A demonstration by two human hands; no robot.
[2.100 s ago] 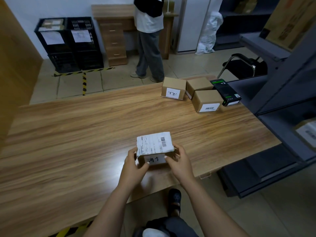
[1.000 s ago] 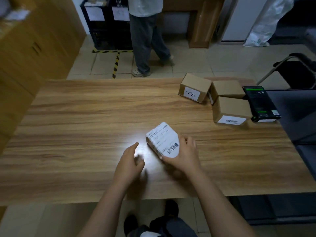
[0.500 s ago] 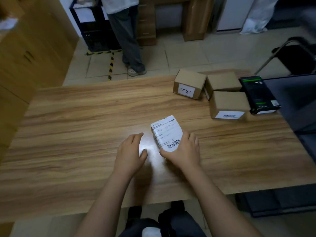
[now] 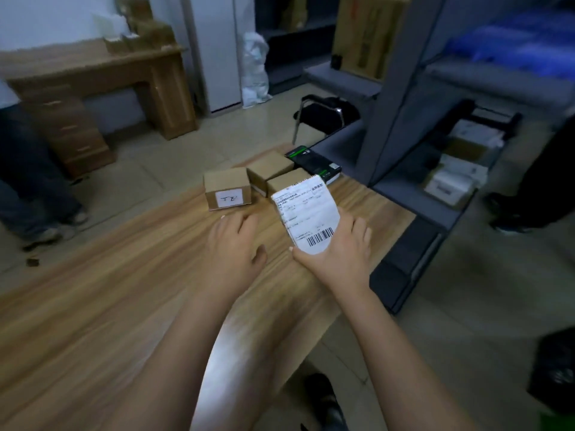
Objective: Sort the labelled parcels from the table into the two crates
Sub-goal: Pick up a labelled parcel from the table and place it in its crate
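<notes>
My right hand [image 4: 337, 256] grips a small parcel [image 4: 306, 214] whose white shipping label with a barcode faces me, raised above the wooden table [image 4: 109, 303]. My left hand [image 4: 235, 245] hovers just left of it, fingers spread and holding nothing. At the table's far right corner sit three brown cardboard parcels: one with a handwritten white label [image 4: 227, 191], one behind it [image 4: 270, 169], and one [image 4: 284, 183] partly hidden by the held parcel. A black box with green print [image 4: 312, 161] lies beside them. The two crates are out of view.
A grey metal shelving unit [image 4: 401, 98] stands right of the table, with white packages [image 4: 454, 178] on its low shelf. A black chair [image 4: 326, 115] is beyond the table. A wooden desk [image 4: 102, 85] stands against the far wall. A person's legs [image 4: 28, 181] are at the left.
The view has swung to the right, so the crates have left the frame. My right hand has lifted the labelled parcel off the table; my left hand stays off it, beside it.
</notes>
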